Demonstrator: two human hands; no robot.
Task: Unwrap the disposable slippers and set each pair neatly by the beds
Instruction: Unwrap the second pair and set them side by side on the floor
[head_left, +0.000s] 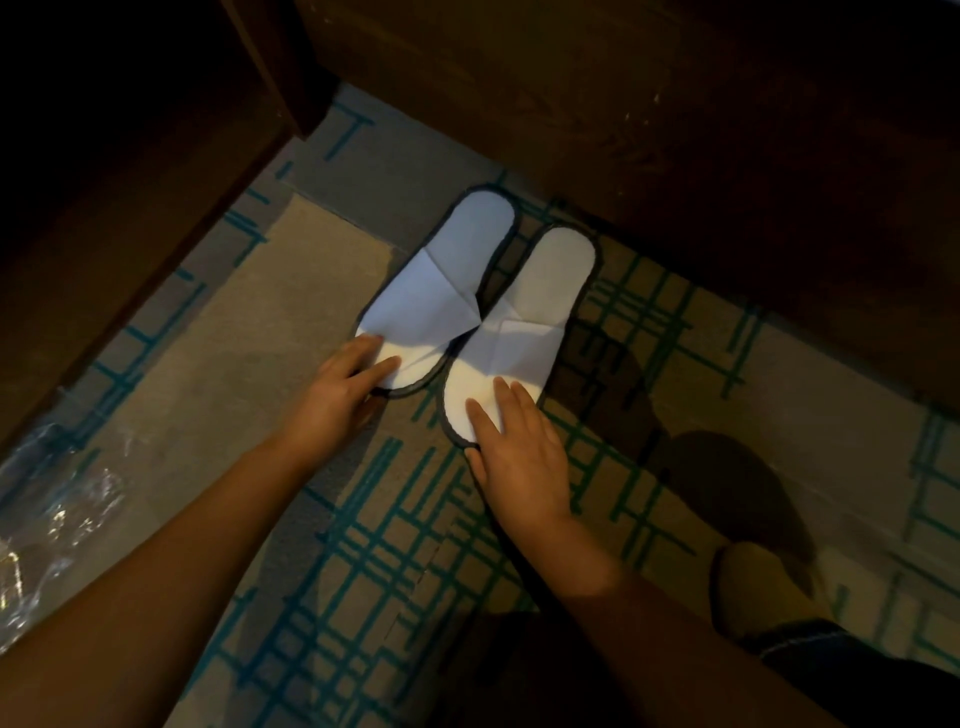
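Two white disposable slippers with dark trim lie side by side on the patterned carpet, their far ends toward the dark wooden bed base. The left slipper (441, 280) and the right slipper (530, 312) touch near the middle, straps folded flat. My left hand (337, 395) rests with fingertips on the near end of the left slipper. My right hand (519, 447) lies flat on the near end of the right slipper, fingers spread. Neither hand grips anything.
Crumpled clear plastic wrapping (57, 499) lies on the carpet at the left edge. Dark wooden furniture (130, 171) stands at the left and a bed base (675, 130) across the top. My slippered foot (763, 592) is at lower right.
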